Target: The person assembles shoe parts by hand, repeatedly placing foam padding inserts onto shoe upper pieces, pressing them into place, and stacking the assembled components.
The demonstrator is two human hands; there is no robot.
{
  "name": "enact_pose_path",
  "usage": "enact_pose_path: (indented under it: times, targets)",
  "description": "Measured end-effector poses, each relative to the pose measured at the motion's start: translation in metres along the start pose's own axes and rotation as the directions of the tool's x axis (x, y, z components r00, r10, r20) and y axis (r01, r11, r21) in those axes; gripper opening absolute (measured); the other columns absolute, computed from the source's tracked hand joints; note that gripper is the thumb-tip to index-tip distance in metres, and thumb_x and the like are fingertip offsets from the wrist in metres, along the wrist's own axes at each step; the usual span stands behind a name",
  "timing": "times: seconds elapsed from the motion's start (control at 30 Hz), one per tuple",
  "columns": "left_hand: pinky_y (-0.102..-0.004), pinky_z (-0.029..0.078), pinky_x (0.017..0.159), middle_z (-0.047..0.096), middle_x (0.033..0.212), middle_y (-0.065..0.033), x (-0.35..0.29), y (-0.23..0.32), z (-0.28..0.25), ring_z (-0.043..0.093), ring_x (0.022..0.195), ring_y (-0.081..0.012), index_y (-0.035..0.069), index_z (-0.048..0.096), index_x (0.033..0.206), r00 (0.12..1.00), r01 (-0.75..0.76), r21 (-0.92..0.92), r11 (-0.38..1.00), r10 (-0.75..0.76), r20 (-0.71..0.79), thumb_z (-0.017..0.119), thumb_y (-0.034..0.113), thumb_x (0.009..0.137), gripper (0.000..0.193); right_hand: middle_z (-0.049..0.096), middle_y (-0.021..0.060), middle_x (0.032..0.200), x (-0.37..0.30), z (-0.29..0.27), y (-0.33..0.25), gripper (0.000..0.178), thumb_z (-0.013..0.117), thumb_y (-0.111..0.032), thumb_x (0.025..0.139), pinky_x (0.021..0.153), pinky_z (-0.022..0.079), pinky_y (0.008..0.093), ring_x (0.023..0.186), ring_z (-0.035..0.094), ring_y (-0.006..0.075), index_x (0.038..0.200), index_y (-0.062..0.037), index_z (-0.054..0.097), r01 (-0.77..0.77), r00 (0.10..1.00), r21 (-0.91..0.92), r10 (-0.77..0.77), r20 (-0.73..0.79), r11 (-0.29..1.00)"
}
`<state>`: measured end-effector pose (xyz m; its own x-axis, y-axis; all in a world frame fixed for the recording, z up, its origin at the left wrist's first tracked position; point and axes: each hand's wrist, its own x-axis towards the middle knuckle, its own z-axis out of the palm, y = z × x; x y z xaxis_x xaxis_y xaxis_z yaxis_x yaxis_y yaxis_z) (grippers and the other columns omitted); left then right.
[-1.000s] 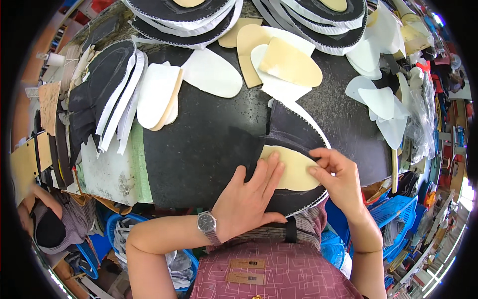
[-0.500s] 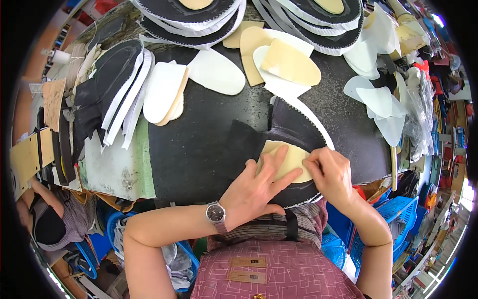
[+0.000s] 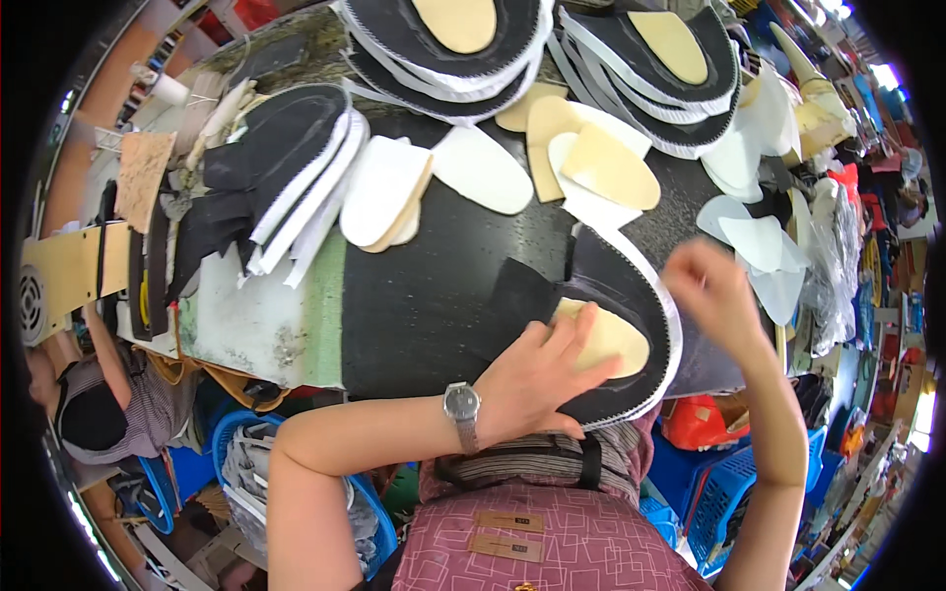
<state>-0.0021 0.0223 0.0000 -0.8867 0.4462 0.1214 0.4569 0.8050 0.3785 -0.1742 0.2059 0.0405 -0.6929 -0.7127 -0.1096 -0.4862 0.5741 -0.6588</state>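
Note:
On the dark tabletop before me lies a black shoe upper with a white stitched edging strip. A cream toe-shaped pad rests on its rounded end. My left hand lies over the pad with its fingers spread, pressing it against the black fabric. To the right of the upper, my right hand hangs in the air, apart from it. Its fingers look bent but are smeared by motion, so whether they hold anything is hidden.
Stacks of black uppers stand at far left and far right, with more uppers at left. Loose white and cream pads lie between. Translucent sheets sit at right. Blue baskets flank me; another person is at left.
My right hand has let go of the cream pad's edge and moved up and right, away from the upper. My left hand stays on the pad. The whole view has shifted slightly.

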Motion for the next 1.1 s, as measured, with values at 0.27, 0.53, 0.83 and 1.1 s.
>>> enact_pose_path:
  times: [0.27,0.53,0.83,1.1]
  targets:
    - [-0.0390,0.039,0.099,0.052,0.127,-0.0189,-0.084,-0.151,-0.094,0.050,0.116,-0.0349,0.007,0.054,0.124,0.562,0.702,0.172,0.691,-0.388,-0.730,0.071,0.022,0.076,0.053,0.059,0.0151,0.095,0.083,0.033,0.012,0.042,0.072,-0.028,0.072,0.079,0.045,0.0430,0.092,0.057,0.0312,0.100,-0.0034,0.054,-0.140,0.903,-0.521,-0.108,-0.417,0.842]
    - [-0.0432,0.049,0.053,0.064,0.077,-0.0137,-0.117,-0.201,-0.110,0.062,0.062,-0.0334,0.011,0.064,0.084,0.722,0.691,0.460,0.557,-0.505,-0.473,0.055,0.028,0.089,0.019,0.063,0.0115,0.091,0.070,0.018,0.032,0.022,0.063,-0.017,0.081,0.073,0.047,0.0321,0.084,0.060,0.0199,0.094,-0.0007,0.056,0.149,0.968,0.228,-0.095,-0.233,0.962]
    - [-0.0343,0.053,0.063,0.068,0.087,-0.0153,-0.097,-0.065,-0.068,0.066,0.074,-0.0295,-0.001,0.065,0.099,0.737,0.426,0.554,0.716,0.080,-0.671,0.052,0.023,0.094,0.028,0.057,0.0056,0.079,0.048,0.008,0.053,0.026,0.055,-0.023,0.088,0.042,0.043,0.0276,0.052,0.051,0.0138,0.104,-0.0038,0.056,0.151,0.788,0.825,0.437,-0.433,0.545]
    - [-0.0721,0.024,0.088,0.053,0.096,-0.0103,0.001,0.042,-0.003,0.046,0.114,-0.0375,0.007,0.062,0.090,0.992,-0.091,-0.075,0.993,0.097,0.078,0.075,0.040,0.061,0.045,0.061,0.0036,0.093,-0.056,-0.012,0.023,0.027,0.059,-0.017,0.087,0.075,0.045,0.0275,0.085,0.053,0.0108,0.109,-0.0004,0.059,-0.017,0.880,0.709,0.347,-0.325,0.705]
